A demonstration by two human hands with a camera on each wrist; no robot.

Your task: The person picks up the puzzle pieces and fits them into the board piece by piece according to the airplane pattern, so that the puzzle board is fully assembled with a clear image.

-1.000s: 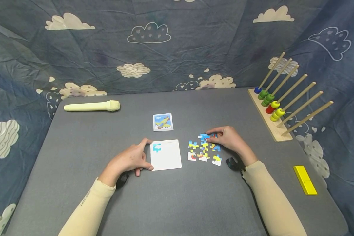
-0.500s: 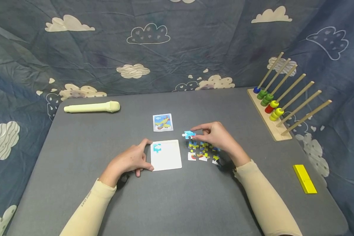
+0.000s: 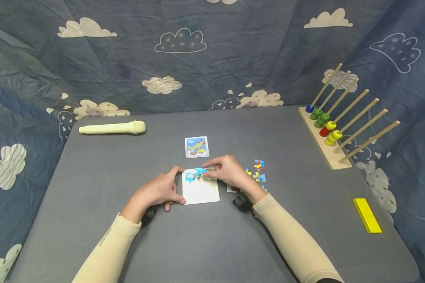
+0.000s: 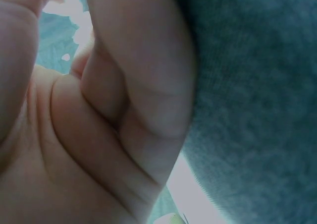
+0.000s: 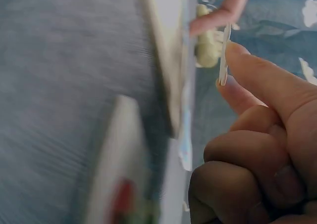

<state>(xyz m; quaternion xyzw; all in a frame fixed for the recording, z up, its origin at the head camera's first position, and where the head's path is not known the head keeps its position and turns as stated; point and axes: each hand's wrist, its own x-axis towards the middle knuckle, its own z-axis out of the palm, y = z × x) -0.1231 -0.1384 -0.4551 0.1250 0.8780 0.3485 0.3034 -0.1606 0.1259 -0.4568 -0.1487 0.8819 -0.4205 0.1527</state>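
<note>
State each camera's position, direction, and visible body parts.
Head: on the head, facing forward and down at the table; left hand, right hand and sleeves show.
Left wrist: on that wrist, looking at the left hand's palm and fingers.
Right wrist: on that wrist, looking at the right hand pinching a puzzle piece.
Head and right wrist share the puzzle piece.

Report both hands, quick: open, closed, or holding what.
Left hand: open, spread, touching the left edge of the white board.
Right hand: closed, pinching a mostly blue puzzle piece.
</note>
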